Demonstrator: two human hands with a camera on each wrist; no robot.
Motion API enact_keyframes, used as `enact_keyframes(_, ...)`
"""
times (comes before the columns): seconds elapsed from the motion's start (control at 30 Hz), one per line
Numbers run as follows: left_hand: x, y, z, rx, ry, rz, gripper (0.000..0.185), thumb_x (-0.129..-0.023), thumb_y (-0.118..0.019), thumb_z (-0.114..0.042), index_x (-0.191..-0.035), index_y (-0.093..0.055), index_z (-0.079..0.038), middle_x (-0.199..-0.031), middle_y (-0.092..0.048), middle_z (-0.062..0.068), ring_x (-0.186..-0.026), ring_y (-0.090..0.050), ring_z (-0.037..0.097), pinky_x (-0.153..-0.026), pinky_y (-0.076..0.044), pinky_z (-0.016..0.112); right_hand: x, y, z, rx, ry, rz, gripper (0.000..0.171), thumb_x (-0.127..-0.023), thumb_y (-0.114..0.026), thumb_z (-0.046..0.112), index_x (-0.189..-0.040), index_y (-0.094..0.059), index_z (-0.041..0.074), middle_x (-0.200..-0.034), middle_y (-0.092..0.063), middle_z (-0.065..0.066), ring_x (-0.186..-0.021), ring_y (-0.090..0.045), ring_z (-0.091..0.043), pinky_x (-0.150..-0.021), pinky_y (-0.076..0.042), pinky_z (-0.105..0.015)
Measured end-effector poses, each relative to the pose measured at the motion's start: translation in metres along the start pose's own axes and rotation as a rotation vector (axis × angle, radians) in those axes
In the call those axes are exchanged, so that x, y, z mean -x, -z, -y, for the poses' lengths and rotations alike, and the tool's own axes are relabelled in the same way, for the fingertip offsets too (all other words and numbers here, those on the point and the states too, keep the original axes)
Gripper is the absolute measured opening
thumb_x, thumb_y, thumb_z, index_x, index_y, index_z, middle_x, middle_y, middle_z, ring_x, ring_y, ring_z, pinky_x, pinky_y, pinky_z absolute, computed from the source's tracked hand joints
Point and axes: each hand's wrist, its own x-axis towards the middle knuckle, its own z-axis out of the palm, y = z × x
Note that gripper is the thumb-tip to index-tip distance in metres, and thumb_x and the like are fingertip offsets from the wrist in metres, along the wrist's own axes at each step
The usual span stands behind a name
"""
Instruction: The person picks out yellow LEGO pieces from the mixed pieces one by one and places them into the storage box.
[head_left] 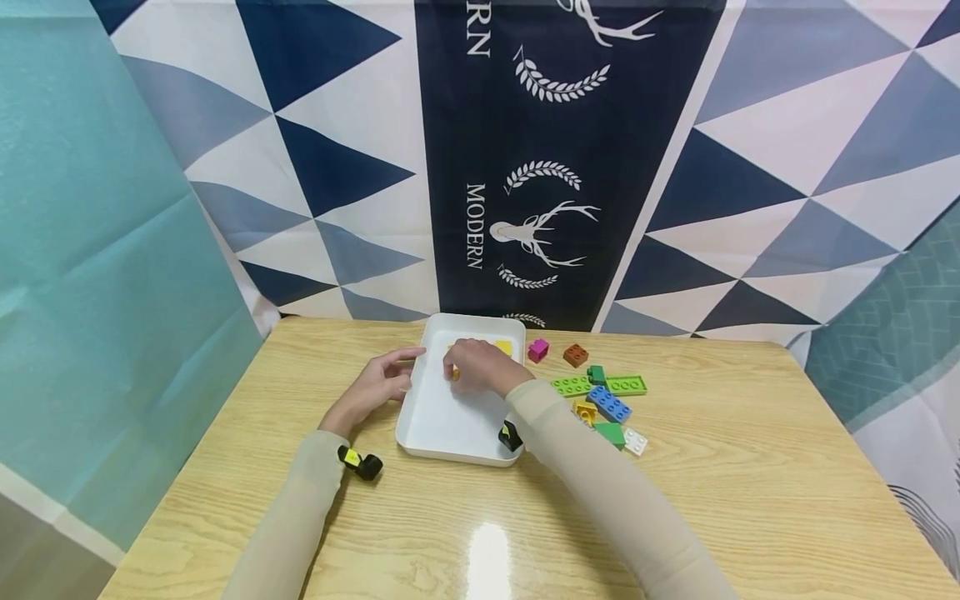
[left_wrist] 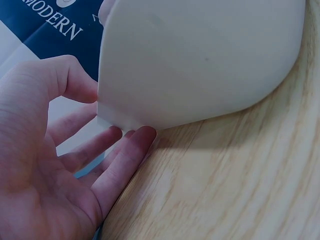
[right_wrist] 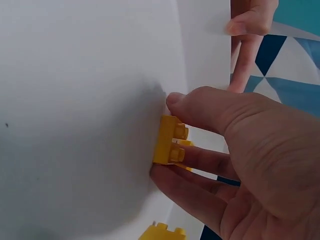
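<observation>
A white tray rests on the wooden table. My left hand lies along its left side, fingertips touching the outer wall and rim; in the left wrist view, the fingers are loosely bent. Inside the tray's far left part, my right hand pinches a yellow toy brick between thumb and fingers, its studs toward the palm. More yellow shows behind that brick, partly hidden by the fingers. Another yellow brick lies near the tray's far right corner.
Right of the tray lie loose bricks: magenta, brown, blue, yellow, green and white, beside lime-green strips. A patterned cloth hangs behind the table.
</observation>
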Motion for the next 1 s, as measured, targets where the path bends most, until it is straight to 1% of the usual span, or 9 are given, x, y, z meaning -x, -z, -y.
enact_keyframes(0.07,0.0,0.0,0.0,0.003,-0.002,0.001,0.073,-0.098,-0.055,-0.006,-0.17,-0.049,-0.009,-0.174,-0.049,0.026,-0.153,-0.059,0.048,-0.097,-0.067,0.032,0.001,0.004,0.002,-0.011,-0.01,0.037,0.015,-0.101,-0.081,0.011,-0.114,-0.087,0.016,-0.127,-0.08,-0.007,-0.112,-0.064,-0.026,-0.12,-0.055,-0.044)
enact_keyframes(0.13,0.0,0.0,0.0,0.003,-0.003,0.001,0.073,-0.098,-0.055,-0.006,-0.17,-0.049,-0.009,-0.174,-0.049,0.025,-0.153,-0.059,0.048,-0.097,-0.067,0.032,0.005,0.009,0.006,0.005,-0.017,0.054,0.016,-0.103,-0.079,0.013,-0.118,-0.086,0.015,-0.131,-0.08,-0.007,-0.114,-0.063,-0.026,-0.121,-0.054,-0.043)
enact_keyframes(0.23,0.0,0.0,0.0,-0.002,-0.002,-0.003,0.073,-0.097,-0.055,-0.006,-0.17,-0.049,-0.009,-0.173,-0.05,0.026,-0.152,-0.059,0.048,-0.096,-0.067,0.032,0.003,0.011,0.005,0.006,-0.026,0.091,0.018,-0.105,-0.078,0.018,-0.121,-0.086,0.019,-0.134,-0.08,-0.004,-0.116,-0.063,-0.024,-0.12,-0.054,-0.042)
enact_keyframes(0.33,0.0,0.0,0.0,-0.007,0.0,-0.007,0.072,-0.097,-0.055,-0.007,-0.17,-0.05,-0.009,-0.172,-0.051,0.026,-0.151,-0.06,0.047,-0.096,-0.068,0.032,-0.002,0.009,0.0,0.02,-0.021,0.105,0.019,-0.104,-0.079,0.022,-0.123,-0.085,0.022,-0.135,-0.08,-0.001,-0.116,-0.064,-0.024,-0.116,-0.055,-0.041)
enact_keyframes(0.37,0.0,0.0,0.0,-0.008,0.0,-0.007,0.073,-0.097,-0.056,-0.007,-0.17,-0.05,-0.009,-0.173,-0.051,0.025,-0.151,-0.06,0.047,-0.096,-0.068,0.032,-0.008,0.004,-0.007,0.003,-0.019,0.113,0.018,-0.104,-0.08,0.023,-0.12,-0.086,0.025,-0.133,-0.08,0.001,-0.115,-0.064,-0.023,-0.114,-0.056,-0.042)
enact_keyframes(0.5,0.0,0.0,-0.001,-0.008,-0.001,-0.009,0.072,-0.097,-0.055,-0.007,-0.17,-0.05,-0.009,-0.173,-0.05,0.024,-0.152,-0.06,0.047,-0.095,-0.068,0.033,-0.016,-0.002,-0.016,0.006,-0.005,0.109,0.016,-0.102,-0.083,0.029,-0.118,-0.085,0.029,-0.13,-0.079,0.003,-0.114,-0.064,-0.022,-0.113,-0.058,-0.041)
enact_keyframes(0.7,0.0,0.0,-0.001,-0.004,0.001,-0.01,0.073,-0.097,-0.055,-0.007,-0.17,-0.049,-0.009,-0.174,-0.049,0.024,-0.153,-0.059,0.047,-0.096,-0.068,0.033,-0.023,-0.006,-0.024,-0.01,0.001,0.119,0.014,-0.102,-0.083,0.031,-0.115,-0.084,0.033,-0.131,-0.078,0.004,-0.116,-0.064,-0.022,-0.114,-0.058,-0.042)
enact_keyframes(0.87,0.0,0.0,-0.001,-0.004,0.004,-0.009,0.073,-0.097,-0.055,-0.006,-0.17,-0.05,-0.008,-0.174,-0.049,0.024,-0.152,-0.059,0.047,-0.096,-0.068,0.033,-0.02,-0.003,-0.02,0.008,0.01,0.113,0.014,-0.102,-0.082,0.029,-0.115,-0.084,0.031,-0.13,-0.079,0.005,-0.114,-0.064,-0.022,-0.115,-0.056,-0.043)
enact_keyframes(1.0,-0.001,-0.001,-0.001,-0.001,-0.001,-0.008,0.073,-0.097,-0.056,-0.006,-0.169,-0.05,-0.008,-0.174,-0.049,0.025,-0.152,-0.06,0.047,-0.096,-0.068,0.033,-0.01,0.005,-0.008,0.013,-0.006,0.125,0.017,-0.104,-0.08,0.027,-0.12,-0.084,0.027,-0.132,-0.079,0.002,-0.114,-0.063,-0.022,-0.115,-0.055,-0.044)
